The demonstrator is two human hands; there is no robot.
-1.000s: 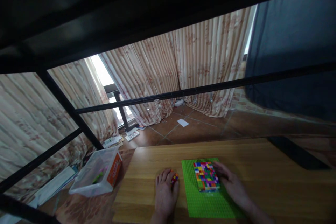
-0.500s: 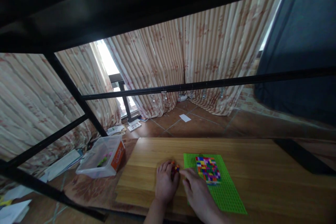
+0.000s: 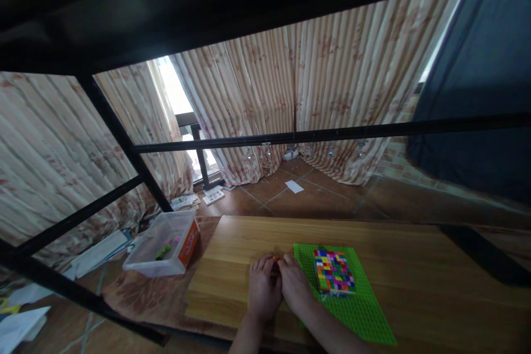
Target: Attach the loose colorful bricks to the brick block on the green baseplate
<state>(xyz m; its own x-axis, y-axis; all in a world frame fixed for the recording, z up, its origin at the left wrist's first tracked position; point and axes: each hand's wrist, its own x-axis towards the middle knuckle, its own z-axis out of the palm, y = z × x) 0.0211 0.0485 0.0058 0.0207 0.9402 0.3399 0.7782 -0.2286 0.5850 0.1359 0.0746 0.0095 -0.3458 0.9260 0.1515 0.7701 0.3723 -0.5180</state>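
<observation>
Small toy bricks (image 3: 276, 266), reddish and orange, show in the narrow gap between my two hands over the wooden board. My left hand (image 3: 264, 287) is closed around them from the left, its fingers curled. From the right, my right hand (image 3: 293, 283) meets it, fingers bent in and pressed against the same bricks; the fingertips are mostly hidden. To the right lies a green studded baseplate (image 3: 365, 315), with a block of many-coloured bricks (image 3: 335, 271) built up on it. My right forearm crosses near the baseplate's left edge.
A clear plastic box (image 3: 155, 263) with an orange label stands left of the wooden board (image 3: 224, 276), a few green and pink pieces inside. Black metal frame bars (image 3: 332, 134) cross in front and at left. Papers (image 3: 102, 254) lie on the floor; patterned curtains (image 3: 249, 94) hang behind.
My right hand has moved left, away from the baseplate's edge, to meet my left hand at the bricks. The brick block is more fully exposed. The view has shifted slightly.
</observation>
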